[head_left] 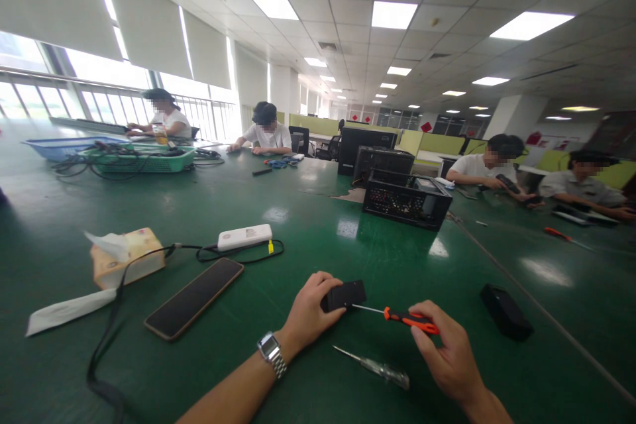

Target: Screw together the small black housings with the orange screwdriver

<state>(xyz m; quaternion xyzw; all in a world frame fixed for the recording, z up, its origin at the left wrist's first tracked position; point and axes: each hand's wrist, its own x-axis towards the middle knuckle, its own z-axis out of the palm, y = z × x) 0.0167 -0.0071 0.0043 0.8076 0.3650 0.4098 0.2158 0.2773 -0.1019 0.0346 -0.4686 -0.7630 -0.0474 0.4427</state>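
My left hand (pixel 314 308) is closed around a small flat black case (pixel 348 295), steadying it at the green tabletop. In my right hand (pixel 450 351) is an orange and black screwdriver (pixel 410 319), gripped by its handle. Its thin shaft points left, and the tip meets the near edge of the black case. Whether it sits in a screw is too small to tell. Between my forearms lies a second screwdriver (pixel 377 368) with a clear handle. To the right of my right hand rests a black box-shaped object (pixel 505 311).
Left of my hands lie a phone (pixel 193 298), a white power bank (pixel 244 236) with a cable, and a tissue pack (pixel 130 258). Farther off stand a green basket (pixel 144 162) of cables and an open computer case (pixel 407 202). Several people sit around the table (pixel 308 212).
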